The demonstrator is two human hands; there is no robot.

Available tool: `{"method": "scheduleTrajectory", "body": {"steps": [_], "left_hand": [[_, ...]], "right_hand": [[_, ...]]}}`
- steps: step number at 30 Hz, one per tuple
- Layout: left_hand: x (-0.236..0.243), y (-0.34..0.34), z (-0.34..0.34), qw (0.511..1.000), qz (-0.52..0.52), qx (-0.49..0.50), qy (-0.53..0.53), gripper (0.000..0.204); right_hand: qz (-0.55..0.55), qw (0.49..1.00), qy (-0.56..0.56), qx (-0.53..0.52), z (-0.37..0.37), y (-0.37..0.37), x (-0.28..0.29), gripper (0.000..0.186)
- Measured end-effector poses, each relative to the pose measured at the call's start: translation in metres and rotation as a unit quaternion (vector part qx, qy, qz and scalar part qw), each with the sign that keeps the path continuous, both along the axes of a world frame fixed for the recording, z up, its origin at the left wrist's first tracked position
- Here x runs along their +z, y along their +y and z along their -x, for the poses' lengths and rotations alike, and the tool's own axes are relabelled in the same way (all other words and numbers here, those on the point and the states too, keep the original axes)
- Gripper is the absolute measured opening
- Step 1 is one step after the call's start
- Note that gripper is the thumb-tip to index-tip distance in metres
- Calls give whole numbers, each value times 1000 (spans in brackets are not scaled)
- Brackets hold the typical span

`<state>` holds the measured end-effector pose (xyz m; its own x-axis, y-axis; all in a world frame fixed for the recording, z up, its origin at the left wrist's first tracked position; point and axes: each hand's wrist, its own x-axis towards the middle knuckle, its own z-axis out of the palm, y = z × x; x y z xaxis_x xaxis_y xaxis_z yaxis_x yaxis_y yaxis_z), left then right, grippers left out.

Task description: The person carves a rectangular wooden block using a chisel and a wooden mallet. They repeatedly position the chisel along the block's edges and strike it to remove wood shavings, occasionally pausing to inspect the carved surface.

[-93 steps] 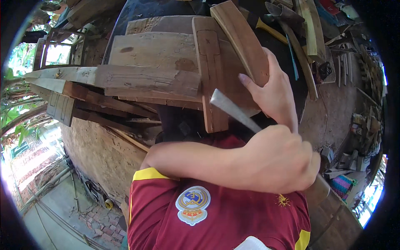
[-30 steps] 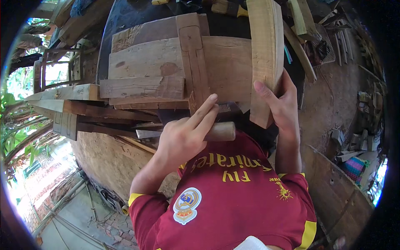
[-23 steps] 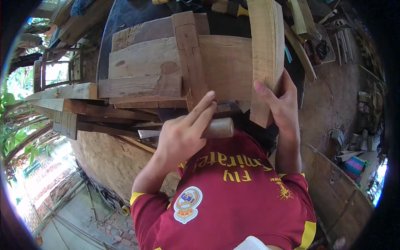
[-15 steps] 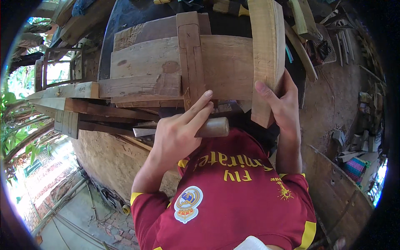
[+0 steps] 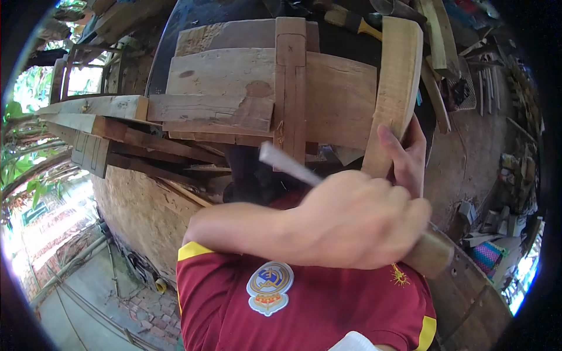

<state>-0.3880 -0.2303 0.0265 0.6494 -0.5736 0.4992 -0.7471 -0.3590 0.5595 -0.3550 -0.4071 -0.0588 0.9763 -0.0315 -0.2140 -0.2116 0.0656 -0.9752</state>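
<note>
My left hand is closed around the handle of a chisel, its forearm lying across my chest. The chisel's flat metal blade points up and to the left, clear of the wood. My right hand grips the lower end of a thick pale wooden block, thumb on its face and fingers round the far side. The block stands lengthwise away from me. Left of it, a narrow marked wooden piece lies across wide boards.
Long timbers stick out to the left beside the boards. A brush with a yellow handle lies beyond them on the dark surface. More wood strips stand at the far right, and a plank is at the lower right.
My left hand has swung right and nearer with the chisel, its fingers now wrapped round the handle instead of two stretched out. The block has tilted slightly in my right hand.
</note>
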Motion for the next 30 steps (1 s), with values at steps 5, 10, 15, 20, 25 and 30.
{"method": "scheduleTrajectory", "body": {"steps": [5, 10, 15, 20, 25, 30], "left_hand": [[-2, -32, -32, 998, 40, -21, 34, 20], [-4, -30, -50, 994, 22, 13, 108, 34], [-5, -22, -63, 992, 24, 50, 114, 35], [-5, -20, -67, 991, 62, 58, 100, 24], [-5, -18, -68, 990, 71, 62, 102, 25], [-5, -17, -67, 990, 74, 64, 102, 25]], "right_hand": [[-258, 958, -48, 115, -2, -1, 2, 57], [-232, 967, -38, 97, -3, -5, 4, 57], [-143, 988, -21, 50, -10, -6, -2, 57], [-105, 994, -17, 37, -8, -5, -6, 56], [-88, 995, -18, 30, -8, -3, -7, 56], [-77, 996, -18, 28, -7, 0, -7, 56]]}}
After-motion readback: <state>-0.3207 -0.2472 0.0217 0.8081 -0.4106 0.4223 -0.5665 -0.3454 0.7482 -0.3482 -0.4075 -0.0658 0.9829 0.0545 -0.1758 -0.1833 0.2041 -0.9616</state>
